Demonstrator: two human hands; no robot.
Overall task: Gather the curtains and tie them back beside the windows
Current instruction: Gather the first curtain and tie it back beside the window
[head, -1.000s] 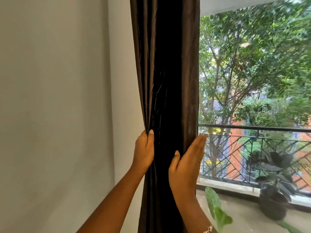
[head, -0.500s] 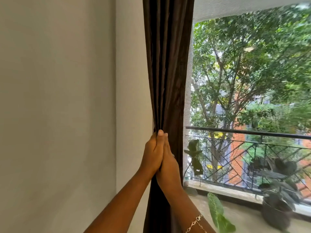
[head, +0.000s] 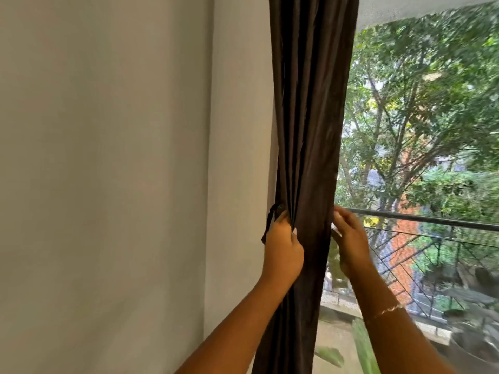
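Since the earlier frame your right grip (head: 349,238) has parted from the left grip (head: 283,251), which clenches the gathered curtain (head: 310,117) beside the window (head: 432,130); the right's hold is too blurred to tell. Soft, likely slippery cloth: cinch it by the dark strap (head: 270,225).

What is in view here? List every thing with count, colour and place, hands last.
wall: 1, pale grey, left half of the view
curtain: 1, dark brown, gathered into a bunch just right of the wall
tieback strap: 1, dark, hanging at the curtain's left edge
railing: 1, dark metal, outside on the right
trees: several, green, beyond the railing
building: 1, red brick, behind the trees
leaves: a few, green, low, right of the curtain
bracelet: 1, gold, on the right wrist
left hand: 1, grips the curtain's folds
right hand: 1, at the curtain's right edge, blurred, grip unclear
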